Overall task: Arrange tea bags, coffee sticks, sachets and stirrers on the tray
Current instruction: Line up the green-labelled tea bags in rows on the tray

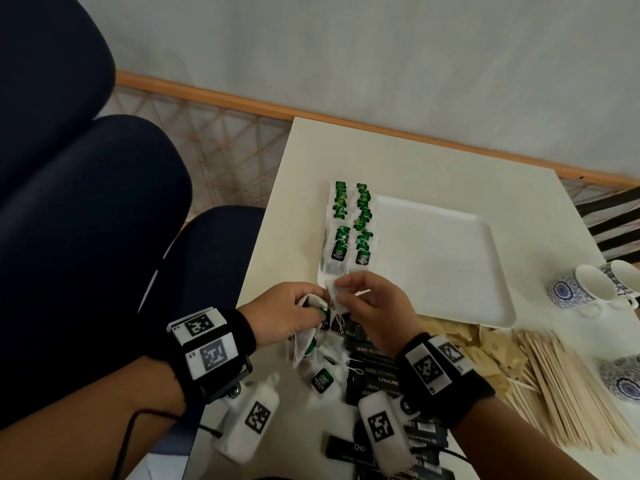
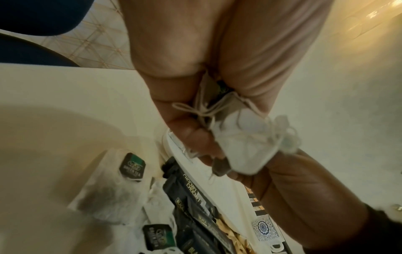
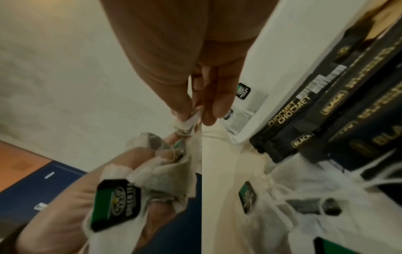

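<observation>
A white tray [image 1: 446, 265] lies mid-table, with green-tagged tea bags [image 1: 349, 223] in two columns along its left side. In front of the tray's near left corner, my left hand [image 1: 311, 308] grips a bunch of tea bags [image 2: 241, 142]. My right hand [image 1: 341, 289] pinches the corner of one white tea bag [image 3: 189, 120] from that bunch; the bunch's green tag [image 3: 117, 202] faces the right wrist camera. Loose tea bags [image 1: 320, 375] lie below my hands. Black coffee sticks [image 1: 374, 372], brown sachets [image 1: 485, 344] and wooden stirrers [image 1: 561, 386] lie in piles in front of the tray.
Blue-patterned cups [image 1: 588, 289] stand right of the tray, and another cup [image 1: 623, 379] sits at the right edge. A dark chair [image 1: 86, 202] is left of the table. The table's left edge runs just beside my left hand.
</observation>
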Demonstrator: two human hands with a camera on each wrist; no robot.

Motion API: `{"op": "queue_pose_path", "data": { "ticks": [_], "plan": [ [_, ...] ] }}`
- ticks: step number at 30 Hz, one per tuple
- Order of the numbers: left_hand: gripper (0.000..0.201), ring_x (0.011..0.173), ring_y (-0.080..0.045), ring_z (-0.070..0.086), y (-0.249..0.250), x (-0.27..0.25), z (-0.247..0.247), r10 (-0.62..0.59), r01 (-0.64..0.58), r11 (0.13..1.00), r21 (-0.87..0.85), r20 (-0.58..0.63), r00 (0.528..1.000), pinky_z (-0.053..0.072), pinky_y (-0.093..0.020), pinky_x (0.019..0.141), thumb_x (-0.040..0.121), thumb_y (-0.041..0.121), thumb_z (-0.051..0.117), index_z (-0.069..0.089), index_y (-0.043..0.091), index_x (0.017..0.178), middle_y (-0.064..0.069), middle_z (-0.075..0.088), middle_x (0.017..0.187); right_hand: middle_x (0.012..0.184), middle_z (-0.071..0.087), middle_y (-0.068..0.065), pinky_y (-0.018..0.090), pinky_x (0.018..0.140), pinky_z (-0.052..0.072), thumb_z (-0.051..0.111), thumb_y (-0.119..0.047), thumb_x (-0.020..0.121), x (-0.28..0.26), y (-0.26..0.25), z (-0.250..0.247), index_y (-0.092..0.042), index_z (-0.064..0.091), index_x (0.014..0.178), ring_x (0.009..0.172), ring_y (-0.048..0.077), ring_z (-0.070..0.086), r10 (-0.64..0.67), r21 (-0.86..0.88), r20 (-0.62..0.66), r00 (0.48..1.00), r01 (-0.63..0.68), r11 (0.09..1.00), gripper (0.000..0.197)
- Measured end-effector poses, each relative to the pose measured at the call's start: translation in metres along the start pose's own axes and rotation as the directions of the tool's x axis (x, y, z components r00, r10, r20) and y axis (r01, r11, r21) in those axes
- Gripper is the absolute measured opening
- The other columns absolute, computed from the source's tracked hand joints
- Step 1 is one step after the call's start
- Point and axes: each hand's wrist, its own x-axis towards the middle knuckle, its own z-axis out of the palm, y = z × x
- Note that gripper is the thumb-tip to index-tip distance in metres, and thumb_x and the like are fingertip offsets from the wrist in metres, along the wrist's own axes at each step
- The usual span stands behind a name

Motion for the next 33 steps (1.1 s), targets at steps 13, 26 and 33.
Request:
{"op": "queue_pose_path", "data": {
  "ticks": [13, 26, 33],
  "plan": [
    [0.029, 0.073, -0.012, 0.055, -0.003, 0.006, -0.007, -0.003, 0.003, 1.0, 0.023, -0.008, 1.0, 0.044, -0.025, 0.068, 0.088, 0.003, 0.057, 0.069, 0.025, 0.102, -0.001, 0.065, 0.084, 0.086, 0.072, 0.008, 0.046, 0.079, 0.054, 0.05, -0.024, 0.091, 0.007, -0.005, 0.0, -0.033, 0.073, 0.089, 0.086, 0.033, 0.066, 0.081, 0.15, 0.121, 0.989, -0.099, 0.984, 0.025],
    [0.031, 0.058, -0.002, 0.057, -0.004, 0.009, -0.026, -0.056, 0.049, 0.997, -0.065, -0.113, 0.992, 0.048, -0.022, 0.06, 0.091, 0.004, 0.055, 0.07, 0.028, 0.102, 0.013, 0.065, 0.063, 0.082, 0.066, -0.017, 0.002, 0.064, 0.04, 0.058, -0.02, 0.091, 0.037, 0.026, -0.037, -0.026, 0.073, 0.1, 0.075, -0.004, 0.059, 0.039, -0.357, 0.06, 0.997, -0.015, 0.934, 0.019],
    [0.027, 0.061, -0.003, 0.06, 0.004, 0.016, -0.034, -0.072, 0.033, 0.984, -0.176, -0.217, 0.973, 0.05, -0.02, 0.058, 0.09, 0.005, 0.057, 0.072, 0.024, 0.101, 0.004, 0.065, 0.076, 0.089, 0.072, -0.006, 0.02, 0.067, 0.047, 0.058, -0.019, 0.091, 0.067, 0.038, -0.039, -0.026, 0.073, 0.1, 0.072, 0.013, 0.063, 0.084, -0.381, 0.041, 0.996, -0.062, 0.922, 0.019]
  ]
}}
